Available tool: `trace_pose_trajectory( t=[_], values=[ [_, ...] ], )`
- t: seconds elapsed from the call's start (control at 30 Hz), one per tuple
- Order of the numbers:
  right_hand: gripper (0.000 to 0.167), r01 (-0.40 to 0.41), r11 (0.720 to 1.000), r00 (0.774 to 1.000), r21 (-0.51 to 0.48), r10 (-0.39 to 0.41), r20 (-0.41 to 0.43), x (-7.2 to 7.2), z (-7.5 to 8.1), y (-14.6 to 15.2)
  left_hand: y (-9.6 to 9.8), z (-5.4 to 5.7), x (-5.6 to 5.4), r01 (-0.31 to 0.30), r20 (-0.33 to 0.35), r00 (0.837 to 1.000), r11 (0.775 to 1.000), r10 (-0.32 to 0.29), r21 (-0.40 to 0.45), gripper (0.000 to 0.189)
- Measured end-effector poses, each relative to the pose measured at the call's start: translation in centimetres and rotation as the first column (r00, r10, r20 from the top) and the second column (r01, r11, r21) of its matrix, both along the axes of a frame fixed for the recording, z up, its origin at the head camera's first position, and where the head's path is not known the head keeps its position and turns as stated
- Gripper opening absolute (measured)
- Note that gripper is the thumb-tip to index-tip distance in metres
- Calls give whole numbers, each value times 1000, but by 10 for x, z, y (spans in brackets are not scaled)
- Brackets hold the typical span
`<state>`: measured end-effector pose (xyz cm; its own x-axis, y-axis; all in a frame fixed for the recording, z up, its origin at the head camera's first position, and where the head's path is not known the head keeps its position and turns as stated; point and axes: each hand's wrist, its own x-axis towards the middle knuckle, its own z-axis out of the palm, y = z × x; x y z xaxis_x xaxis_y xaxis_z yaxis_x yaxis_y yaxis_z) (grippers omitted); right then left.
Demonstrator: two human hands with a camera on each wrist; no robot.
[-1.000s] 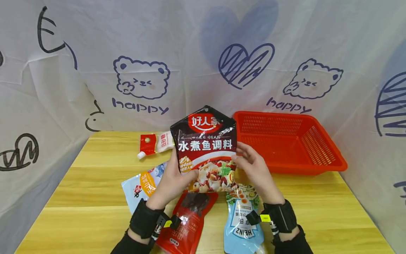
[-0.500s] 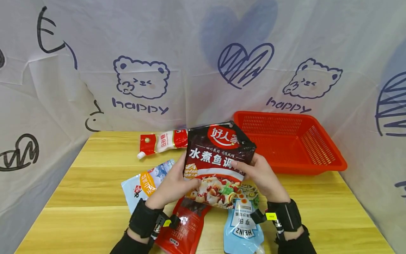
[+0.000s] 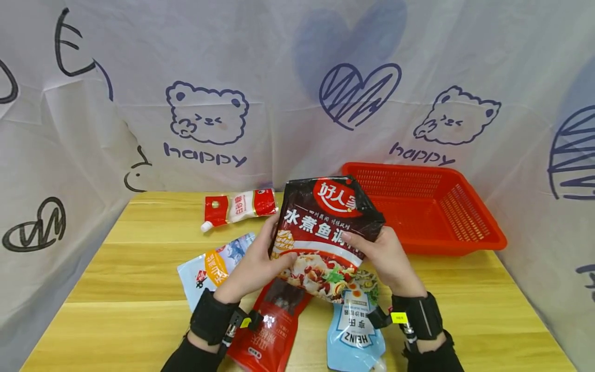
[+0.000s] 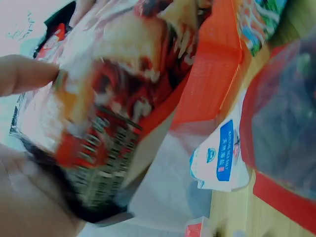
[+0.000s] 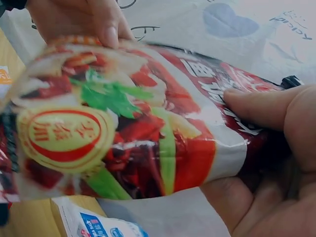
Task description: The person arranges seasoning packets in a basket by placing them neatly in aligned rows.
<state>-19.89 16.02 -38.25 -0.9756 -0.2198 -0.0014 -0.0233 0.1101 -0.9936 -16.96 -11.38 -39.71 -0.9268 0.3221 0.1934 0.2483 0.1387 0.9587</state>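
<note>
Both hands hold up a black and red seasoning packet [image 3: 321, 243], its printed front with a food picture facing the head camera and its top tilted to the right. The left hand [image 3: 254, 261] grips its left edge, thumb across the front. At the right edge, the right hand [image 3: 386, 256] pinches the packet, thumb on the front and fingers behind. Below it lie a red pouch [image 3: 269, 330] with a dark window and a light blue Heinz pouch [image 3: 355, 330], partly covered by the packet.
A red plastic basket [image 3: 418, 206] stands at the back right of the wooden table [image 3: 121, 268]. On the left lie a red and white squeeze pouch [image 3: 239, 206] with a white cap and a pale blue salt bag [image 3: 209, 266]. A printed white cloth [image 3: 288, 103] hangs behind.
The packet has moved right and lower and tilted clockwise, uncovering more of the squeeze pouch. Both hands keep hold of it; the right hand has shifted down and right with it.
</note>
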Motion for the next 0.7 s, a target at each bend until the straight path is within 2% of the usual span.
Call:
trace_pose_trajectory(
  t=[0.17,0.3,0.43,0.53,0.6,0.7],
  values=[
    [54,63,997,997,-35,-65,-46,4,5,5,7,1,-3,-29,-84,996,998,35,64,80],
    [52,109,991,990,-76,-116,-84,8,11,12,14,5,-6,-83,-158,983,995,91,57,74],
    [50,140,980,980,-144,-158,-119,7,20,19,24,11,-11,-133,-259,955,990,143,56,66],
    [50,184,964,969,-193,-211,-131,5,28,27,33,15,-17,-187,-334,921,979,202,78,62],
    [50,220,949,959,-226,-253,-129,3,34,33,39,17,-21,-225,-360,901,970,241,87,59],
    [52,266,920,943,-288,-310,-119,-2,42,44,48,19,-27,-242,-383,888,967,252,76,55]
  ],
)
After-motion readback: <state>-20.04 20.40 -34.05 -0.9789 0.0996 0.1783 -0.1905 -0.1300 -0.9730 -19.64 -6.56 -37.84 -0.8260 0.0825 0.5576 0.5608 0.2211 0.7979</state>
